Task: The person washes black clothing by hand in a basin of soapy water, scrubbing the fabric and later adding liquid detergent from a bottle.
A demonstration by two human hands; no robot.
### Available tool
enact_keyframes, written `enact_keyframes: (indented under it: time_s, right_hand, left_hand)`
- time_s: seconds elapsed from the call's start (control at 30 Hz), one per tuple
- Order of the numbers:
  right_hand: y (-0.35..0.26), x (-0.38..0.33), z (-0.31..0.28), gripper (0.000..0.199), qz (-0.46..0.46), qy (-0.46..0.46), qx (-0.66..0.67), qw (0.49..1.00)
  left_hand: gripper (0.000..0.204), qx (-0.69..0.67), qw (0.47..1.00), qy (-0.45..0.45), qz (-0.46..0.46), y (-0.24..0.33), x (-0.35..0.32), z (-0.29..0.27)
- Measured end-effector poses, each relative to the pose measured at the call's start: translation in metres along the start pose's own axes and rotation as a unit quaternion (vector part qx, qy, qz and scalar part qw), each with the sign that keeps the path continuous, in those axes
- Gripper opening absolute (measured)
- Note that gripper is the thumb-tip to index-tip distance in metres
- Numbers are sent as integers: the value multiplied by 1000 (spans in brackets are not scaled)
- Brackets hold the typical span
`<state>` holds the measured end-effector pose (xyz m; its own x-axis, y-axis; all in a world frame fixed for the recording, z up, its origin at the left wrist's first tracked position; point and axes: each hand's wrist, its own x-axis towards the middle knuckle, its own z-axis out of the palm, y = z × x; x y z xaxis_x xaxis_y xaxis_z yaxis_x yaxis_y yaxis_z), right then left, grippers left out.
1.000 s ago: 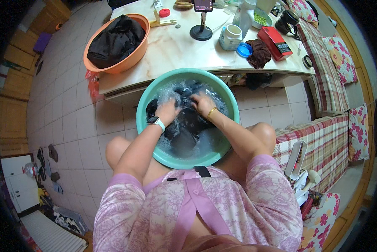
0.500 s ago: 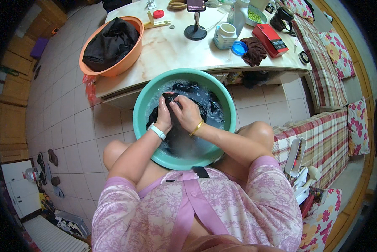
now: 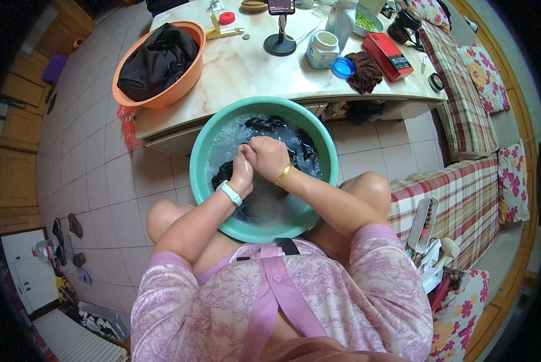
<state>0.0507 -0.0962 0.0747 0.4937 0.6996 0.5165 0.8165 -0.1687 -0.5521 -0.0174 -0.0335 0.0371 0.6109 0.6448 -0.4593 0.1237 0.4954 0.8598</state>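
Note:
A green plastic basin (image 3: 264, 234) stands between my knees, holding sudsy water and soaked black cloth (image 3: 223, 173). Above the water, my left hand (image 3: 242, 174), with a pale watch at the wrist, is closed against my right hand (image 3: 269, 158), whose wrist carries a gold bracelet. The two hands press together with curled fingers around the black cloth, most of which they hide. More of the dark fabric floats along the basin's far and right side.
Beyond the basin is a marble-topped table (image 3: 240, 78) with an orange basin (image 3: 196, 66) of dark cloth, a phone stand (image 3: 280, 44), an open white tub (image 3: 323, 49), a blue lid (image 3: 343, 67), a brown cloth (image 3: 364, 71) and a red box (image 3: 387, 57). A plaid-covered bench (image 3: 463, 208) is at right.
My right hand has rolled over and closed against the left, covering the black cloth that stuck up between them. Both hands remain over the basin.

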Motion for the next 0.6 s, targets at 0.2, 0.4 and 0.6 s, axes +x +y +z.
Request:
enact_keyframes:
  time_s: [0.2,0.4,0.6]
  right_hand:
    - [33,10,1,30,166,-71,-66,981]
    - [70,4,-10,25,223,-104,-102,964]
    - [70,-16,-3,33,-2,-87,-129,988]
  left_hand:
    - [34,344,906,-102,225,18,3,-13]
    - [21,555,763,-30,330,47,-5,-4]
    - [32,646,634,-31,424,24,19,-26]
